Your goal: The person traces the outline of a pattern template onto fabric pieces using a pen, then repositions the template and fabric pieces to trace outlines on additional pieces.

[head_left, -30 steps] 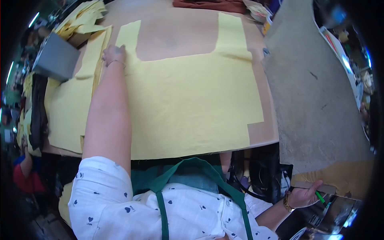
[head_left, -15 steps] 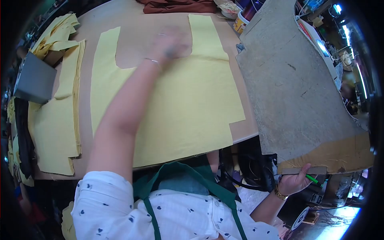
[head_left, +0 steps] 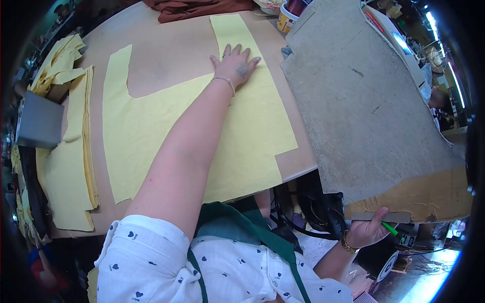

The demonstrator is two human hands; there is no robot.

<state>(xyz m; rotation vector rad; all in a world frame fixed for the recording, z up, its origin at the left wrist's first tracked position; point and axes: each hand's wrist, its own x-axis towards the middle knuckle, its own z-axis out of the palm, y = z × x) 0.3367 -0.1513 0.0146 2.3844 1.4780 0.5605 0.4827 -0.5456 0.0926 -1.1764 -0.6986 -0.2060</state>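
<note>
My left hand [head_left: 236, 65] lies flat with fingers spread on a pale yellow cut fabric panel [head_left: 252, 121], near the base of its right-hand strap-like part. The panel is spread over a light brown table [head_left: 172, 55]; my forearm hides part of it. My right hand [head_left: 368, 231] is closed on the near edge of a large grey cardboard sheet [head_left: 353, 111], thumb on top and fingers hidden beneath. A green pen [head_left: 389, 228] sticks out from under that thumb.
A stack of yellow fabric pieces [head_left: 65, 177] lies at the left, with a grey metal block [head_left: 40, 120] beside it. Dark red cloth [head_left: 197, 9] and a white-and-yellow tub [head_left: 287, 19] are at the far edge. A black bag [head_left: 321, 212] sits below the table.
My left hand has moved right, from the panel's notch onto the fabric, and now rests there. The view has shifted slightly. My right hand keeps its hold on the cardboard and pen.
</note>
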